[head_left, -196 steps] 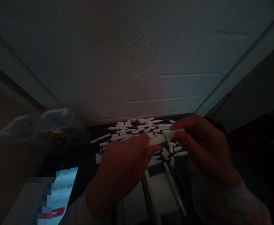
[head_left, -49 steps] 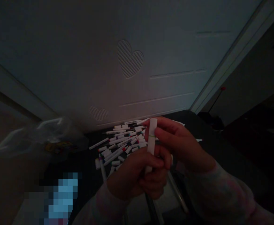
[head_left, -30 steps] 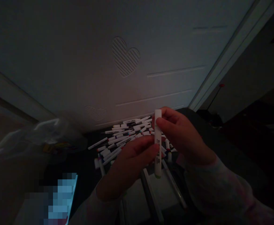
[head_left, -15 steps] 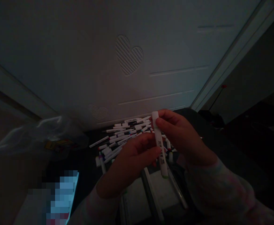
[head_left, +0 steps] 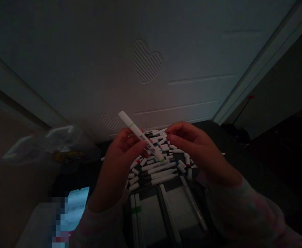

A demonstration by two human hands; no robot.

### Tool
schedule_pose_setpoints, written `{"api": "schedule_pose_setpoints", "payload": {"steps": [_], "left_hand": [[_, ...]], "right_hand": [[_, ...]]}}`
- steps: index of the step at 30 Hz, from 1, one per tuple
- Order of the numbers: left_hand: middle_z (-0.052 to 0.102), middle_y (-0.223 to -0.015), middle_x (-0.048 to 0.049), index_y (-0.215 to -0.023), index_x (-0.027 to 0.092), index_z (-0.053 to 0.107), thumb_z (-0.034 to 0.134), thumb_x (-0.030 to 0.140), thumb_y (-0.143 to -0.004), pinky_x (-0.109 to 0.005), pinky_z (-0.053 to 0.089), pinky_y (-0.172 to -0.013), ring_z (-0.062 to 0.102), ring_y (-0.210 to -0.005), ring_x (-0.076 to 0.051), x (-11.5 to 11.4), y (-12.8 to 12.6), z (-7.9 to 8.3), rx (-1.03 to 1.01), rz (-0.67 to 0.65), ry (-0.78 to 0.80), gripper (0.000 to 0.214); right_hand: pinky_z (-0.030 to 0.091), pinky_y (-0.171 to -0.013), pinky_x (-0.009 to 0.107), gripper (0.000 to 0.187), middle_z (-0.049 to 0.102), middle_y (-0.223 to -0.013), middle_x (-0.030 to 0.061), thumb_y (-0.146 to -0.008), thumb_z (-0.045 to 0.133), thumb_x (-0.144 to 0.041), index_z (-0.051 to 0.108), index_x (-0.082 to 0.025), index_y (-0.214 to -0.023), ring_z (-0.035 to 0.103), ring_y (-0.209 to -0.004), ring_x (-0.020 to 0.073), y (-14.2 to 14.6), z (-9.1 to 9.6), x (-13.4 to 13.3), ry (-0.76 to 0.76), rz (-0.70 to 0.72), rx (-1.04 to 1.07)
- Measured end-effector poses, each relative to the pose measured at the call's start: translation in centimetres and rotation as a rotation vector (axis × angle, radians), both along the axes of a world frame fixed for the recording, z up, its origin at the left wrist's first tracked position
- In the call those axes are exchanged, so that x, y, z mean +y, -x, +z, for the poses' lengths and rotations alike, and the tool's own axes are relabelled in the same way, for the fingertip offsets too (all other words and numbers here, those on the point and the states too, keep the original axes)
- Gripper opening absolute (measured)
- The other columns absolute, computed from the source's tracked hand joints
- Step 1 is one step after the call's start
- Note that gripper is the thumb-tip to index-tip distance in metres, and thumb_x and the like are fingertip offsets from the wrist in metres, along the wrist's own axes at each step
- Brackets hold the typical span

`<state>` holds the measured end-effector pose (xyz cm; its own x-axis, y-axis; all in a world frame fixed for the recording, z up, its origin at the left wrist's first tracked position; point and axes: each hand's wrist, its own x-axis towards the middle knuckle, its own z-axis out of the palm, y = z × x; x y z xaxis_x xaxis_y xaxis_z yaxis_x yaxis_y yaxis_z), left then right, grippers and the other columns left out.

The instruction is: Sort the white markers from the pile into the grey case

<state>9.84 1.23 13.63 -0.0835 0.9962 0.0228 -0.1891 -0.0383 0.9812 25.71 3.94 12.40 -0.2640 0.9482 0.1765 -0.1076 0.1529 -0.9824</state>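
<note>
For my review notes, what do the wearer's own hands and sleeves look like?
Left hand and right hand are bare, with no gloves or rings visible. Long, pale sleeves with blurred pink and bluish patches reach the wrists; dim light hides finer detail.

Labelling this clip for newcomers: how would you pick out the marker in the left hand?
Down-left from the large striped heart on the pale panel, find the left hand. It grips a white marker. Unlike the scattered markers, this one is raised, with a thin green ring.

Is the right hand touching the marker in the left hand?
Apart. The head view shows a gap between the right hand and that marker, loose markers visible between.
</note>
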Motion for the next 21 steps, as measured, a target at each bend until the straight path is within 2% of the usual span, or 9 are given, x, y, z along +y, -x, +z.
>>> {"api": "schedule_pose_setpoints", "payload": {"steps": [5, 11, 15, 21], "left_hand": [[0.063, -0.072, 0.0021, -0.084, 0.018, 0.055, 0.059, 0.022, -0.073, -0.019, 0.044, -0.057, 0.055, -0.059, -0.008, 0.05, 0.45, -0.12, 0.038, -0.036, -0.015, 0.013], [0.061, -0.070, 0.0012, -0.082, 0.016, 0.057, 0.057, 0.023, -0.073, -0.020, 0.044, -0.055, 0.054, -0.058, -0.009, 0.01, 0.07, 0.07, 0.051, 0.006, -0.022, 0.011], [0.060, -0.067, 0.0018, -0.080, 0.016, 0.059, 0.057, 0.023, -0.073, -0.019, 0.044, -0.055, 0.053, -0.057, -0.008, 0.18, 0.19, 0.01, 0.093, 0.016, -0.036, 0.009], [0.063, -0.071, 0.0007, -0.080, 0.015, 0.060, 0.060, 0.024, -0.073, -0.019, 0.045, -0.055, 0.055, -0.058, -0.008, 0.65, 0.52, -0.80, 0.047, -0.022, -0.041, 0.012]], "right_hand": [[0.042, -0.066, 0.025, 0.020, 0.059, -0.080, 0.0008, -0.075, 0.059, -0.031, 0.056, -0.018, -0.092, 0.055, -0.074, 0.0108, 0.11, -0.28, -0.11, -0.077, 0.027, -0.179], [0.041, -0.067, 0.026, 0.024, 0.060, -0.085, 0.0033, -0.077, 0.056, -0.032, 0.056, -0.016, -0.095, 0.054, -0.076, 0.0120, 0.16, -0.63, -0.06, -0.142, 0.039, -0.287], [0.040, -0.064, 0.023, 0.022, 0.059, -0.082, 0.0025, -0.076, 0.057, -0.030, 0.057, -0.016, -0.093, 0.052, -0.074, 0.0109, 0.18, -0.33, -0.24, -0.166, 0.028, -0.378], [0.037, -0.060, 0.021, 0.017, 0.057, -0.077, 0.0006, -0.075, 0.058, -0.030, 0.059, -0.017, -0.087, 0.049, -0.069, 0.0093, 0.18, 0.02, -0.42, -0.325, 0.023, -0.573]]}}
